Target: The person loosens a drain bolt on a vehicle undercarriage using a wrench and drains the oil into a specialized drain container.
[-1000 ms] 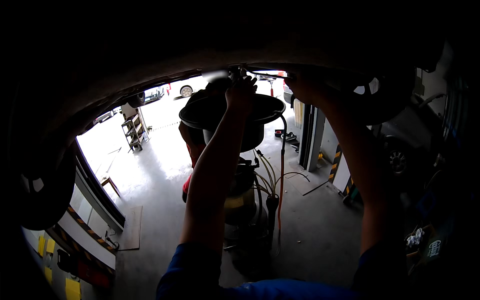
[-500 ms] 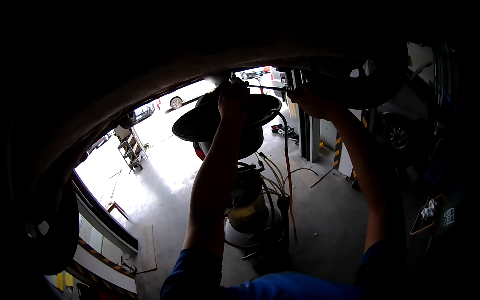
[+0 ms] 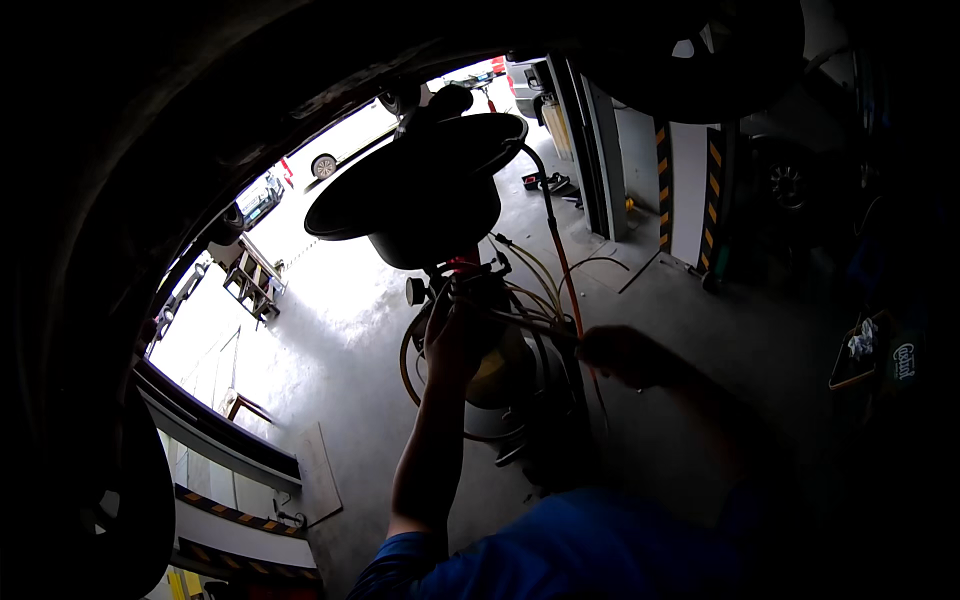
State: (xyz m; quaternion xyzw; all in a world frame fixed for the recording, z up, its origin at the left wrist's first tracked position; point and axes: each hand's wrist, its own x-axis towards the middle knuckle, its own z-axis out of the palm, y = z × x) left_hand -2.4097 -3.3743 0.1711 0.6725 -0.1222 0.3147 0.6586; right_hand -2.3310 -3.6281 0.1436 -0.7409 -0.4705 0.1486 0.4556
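My right hand (image 3: 625, 356) is closed round the end of a slim, long-handled wrench (image 3: 525, 322). The tool runs leftward, in front of the oil drainer's column, to my left hand (image 3: 455, 335). There my fingers are curled at the wrench's head, mostly in shadow. Just above the hands stands the oil drainer's wide dark funnel (image 3: 415, 180), with a round gauge (image 3: 415, 291) below its bowl. Thin hoses (image 3: 535, 262) fan out beside the column, and an orange hose (image 3: 566, 270) hangs from the funnel's rim.
Overhead is a raised car's dark underside (image 3: 330, 60), with wheels at both sides. Striped lift posts (image 3: 688, 195) stand at the right. A small step ladder (image 3: 250, 282) is at the left. A tray (image 3: 853, 368) holding crumpled white material lies at the far right.
Both hands have come down from the car's underside with the wrench, from above the funnel to below it. The view has tilted downward and shifted.
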